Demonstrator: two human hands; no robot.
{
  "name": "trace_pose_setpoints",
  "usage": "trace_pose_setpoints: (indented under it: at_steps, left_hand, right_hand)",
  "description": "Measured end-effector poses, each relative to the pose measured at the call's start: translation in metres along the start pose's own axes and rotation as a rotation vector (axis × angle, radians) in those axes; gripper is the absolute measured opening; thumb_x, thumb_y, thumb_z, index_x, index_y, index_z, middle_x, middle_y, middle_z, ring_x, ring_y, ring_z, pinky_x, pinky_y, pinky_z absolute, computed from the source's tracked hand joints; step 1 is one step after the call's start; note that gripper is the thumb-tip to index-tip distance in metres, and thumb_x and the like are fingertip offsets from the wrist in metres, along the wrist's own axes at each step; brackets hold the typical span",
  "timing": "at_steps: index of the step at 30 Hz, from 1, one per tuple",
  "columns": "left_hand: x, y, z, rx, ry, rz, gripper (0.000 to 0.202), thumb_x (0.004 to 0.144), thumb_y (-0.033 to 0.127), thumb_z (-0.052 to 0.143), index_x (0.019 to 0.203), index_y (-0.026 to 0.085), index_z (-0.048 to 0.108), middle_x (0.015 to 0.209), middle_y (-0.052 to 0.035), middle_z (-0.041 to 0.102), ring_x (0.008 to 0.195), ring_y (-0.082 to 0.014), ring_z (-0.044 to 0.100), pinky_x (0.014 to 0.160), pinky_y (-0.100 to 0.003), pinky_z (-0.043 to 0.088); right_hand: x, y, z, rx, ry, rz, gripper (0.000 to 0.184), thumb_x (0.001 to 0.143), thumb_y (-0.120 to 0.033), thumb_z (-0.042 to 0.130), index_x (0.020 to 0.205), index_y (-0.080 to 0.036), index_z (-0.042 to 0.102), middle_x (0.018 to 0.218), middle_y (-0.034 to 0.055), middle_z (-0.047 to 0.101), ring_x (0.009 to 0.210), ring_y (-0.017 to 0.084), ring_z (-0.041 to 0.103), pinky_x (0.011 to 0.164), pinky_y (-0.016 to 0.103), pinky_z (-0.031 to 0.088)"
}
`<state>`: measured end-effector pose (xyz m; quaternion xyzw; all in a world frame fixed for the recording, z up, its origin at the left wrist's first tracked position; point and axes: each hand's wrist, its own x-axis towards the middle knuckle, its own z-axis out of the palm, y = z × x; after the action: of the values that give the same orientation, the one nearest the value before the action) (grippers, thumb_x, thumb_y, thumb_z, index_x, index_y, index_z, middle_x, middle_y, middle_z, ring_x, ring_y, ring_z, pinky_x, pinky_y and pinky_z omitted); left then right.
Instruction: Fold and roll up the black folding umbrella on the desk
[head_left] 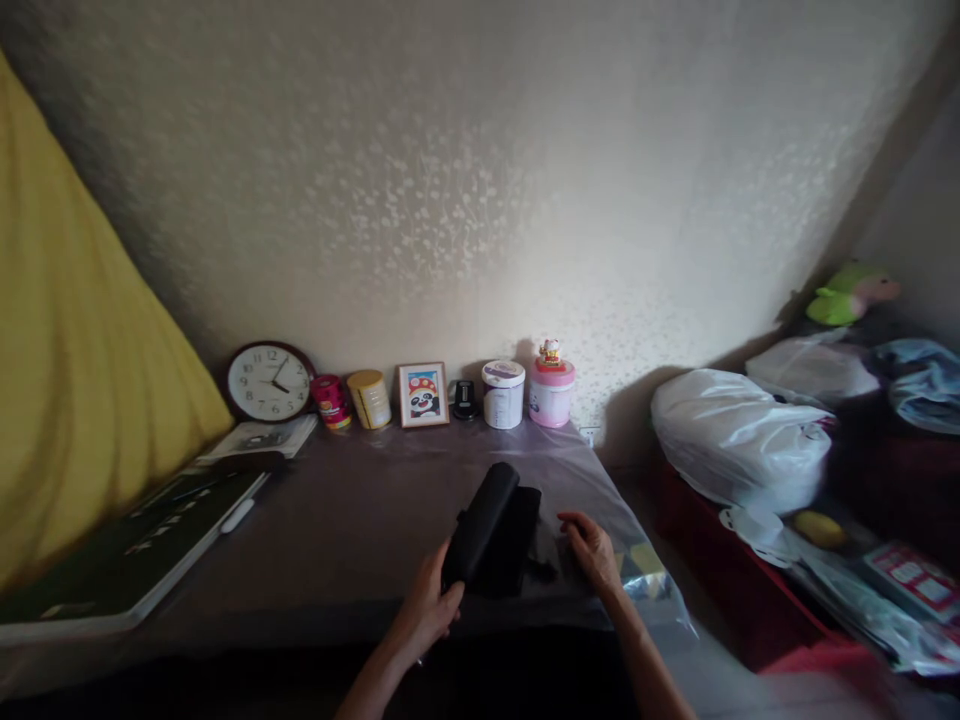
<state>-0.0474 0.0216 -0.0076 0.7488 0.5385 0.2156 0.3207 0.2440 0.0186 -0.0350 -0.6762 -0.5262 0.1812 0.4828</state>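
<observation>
A long black cylinder [484, 520] with rounded ends, perhaps a case, is held at its near end by my left hand [431, 605], thumb on top. It leans up and away to the right. Beside and partly behind it is a flat black piece [523, 535]; whether the two are joined I cannot tell. A small dark strap or cord [541, 570] lies at its right. My right hand [590, 548] hovers over the tabletop just right of these, fingers loosely bent and apart, with nothing visible in them.
Along the back of the covered table [337, 530] stand a clock [270, 382], several canisters, a framed panda picture [424, 396] and a small black object [464, 399]. A green board [142, 550] lies left, by a yellow curtain [82, 400]. White bags [739, 435] sit right.
</observation>
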Motion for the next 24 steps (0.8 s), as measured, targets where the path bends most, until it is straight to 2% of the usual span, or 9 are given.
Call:
trace_pose_setpoints:
  at_steps: [3,6,9,12,14,16,18,20,24]
  left_hand:
    - [-0.005,0.001,-0.005,0.068,0.07,0.021,0.067,0.083,0.016,0.04,0.142,0.019,0.008,0.144,-0.0185,0.025,0.122,-0.0261,0.043,0.093,-0.037,0.041]
    - [-0.009,0.007,-0.002,0.259,0.043,0.068,0.08,0.075,0.003,0.043,0.141,0.032,0.008,0.151,-0.0128,-0.003,0.123,-0.0293,0.042,0.09,-0.037,0.042]
    - [-0.007,0.013,0.003,0.295,-0.019,0.042,0.09,0.066,-0.007,0.041,0.139,0.038,0.014,0.151,-0.0079,-0.008,0.124,-0.0319,0.039,0.09,-0.04,0.041]
    - [0.0,0.016,-0.001,0.037,-0.037,0.017,0.092,0.06,-0.007,0.045,0.139,0.033,0.021,0.152,-0.0075,0.001,0.127,-0.0317,0.035,0.098,-0.043,0.033]
    - [0.004,0.017,-0.012,-0.112,-0.049,0.013,0.091,0.058,-0.004,0.048,0.139,0.028,0.023,0.15,-0.0099,0.014,0.123,-0.0281,0.04,0.098,-0.038,0.033]
    - [0.007,0.018,-0.025,-0.2,-0.08,0.002,0.087,0.061,0.003,0.05,0.14,0.024,0.021,0.137,-0.0137,0.038,0.107,-0.0235,0.054,0.085,-0.033,0.044]
    - [0.007,0.017,-0.038,-0.302,-0.129,-0.023,0.077,0.069,0.014,0.049,0.139,0.021,0.019,0.108,-0.0119,0.059,0.079,-0.0192,0.063,0.064,-0.03,0.049]
    - [0.006,0.018,-0.046,-0.395,-0.157,-0.03,0.061,0.076,0.027,0.046,0.135,0.02,0.028,0.084,-0.0055,0.062,0.064,-0.0154,0.06,0.054,-0.026,0.047]
    - [-0.004,0.022,-0.043,-0.469,-0.144,0.009,0.045,0.077,0.04,0.049,0.116,0.017,0.047,0.074,-0.0027,0.059,0.062,-0.0143,0.058,0.054,-0.025,0.046]
  right_hand:
    - [0.0,0.002,0.0,-0.038,0.0,-0.017,0.036,0.076,-0.039,0.043,0.092,-0.018,0.067,0.079,0.0064,0.069,0.07,0.02,0.063,0.064,0.028,0.046]
    - [0.001,0.004,-0.001,-0.049,-0.005,-0.021,0.037,0.076,-0.041,0.043,0.092,-0.018,0.067,0.081,0.0069,0.07,0.072,0.021,0.064,0.065,0.028,0.047]
    - [0.002,0.004,-0.002,-0.054,-0.004,-0.032,0.039,0.075,-0.043,0.043,0.091,-0.017,0.067,0.08,0.0074,0.07,0.074,0.021,0.064,0.068,0.028,0.047]
    - [0.003,0.003,-0.003,-0.061,0.0,-0.051,0.04,0.074,-0.044,0.042,0.09,-0.017,0.068,0.081,0.0082,0.071,0.076,0.022,0.065,0.069,0.029,0.048]
    - [0.003,0.003,-0.003,-0.061,0.006,-0.064,0.041,0.073,-0.044,0.042,0.089,-0.017,0.068,0.081,0.0087,0.071,0.076,0.023,0.065,0.069,0.03,0.048]
    - [0.003,0.002,-0.003,-0.056,0.018,-0.077,0.04,0.073,-0.044,0.043,0.089,-0.017,0.068,0.081,0.0086,0.071,0.075,0.023,0.065,0.069,0.031,0.049]
    - [0.003,0.001,-0.004,-0.045,0.026,-0.087,0.039,0.072,-0.043,0.043,0.087,-0.017,0.068,0.08,0.0083,0.071,0.074,0.023,0.065,0.068,0.03,0.049]
    - [0.002,-0.001,-0.005,-0.027,0.028,-0.096,0.039,0.071,-0.044,0.043,0.086,-0.018,0.068,0.079,0.008,0.071,0.072,0.023,0.065,0.066,0.03,0.049]
    - [0.0,-0.002,-0.007,0.012,0.034,-0.109,0.041,0.072,-0.046,0.043,0.086,-0.017,0.068,0.077,0.0079,0.071,0.071,0.023,0.065,0.063,0.029,0.049]
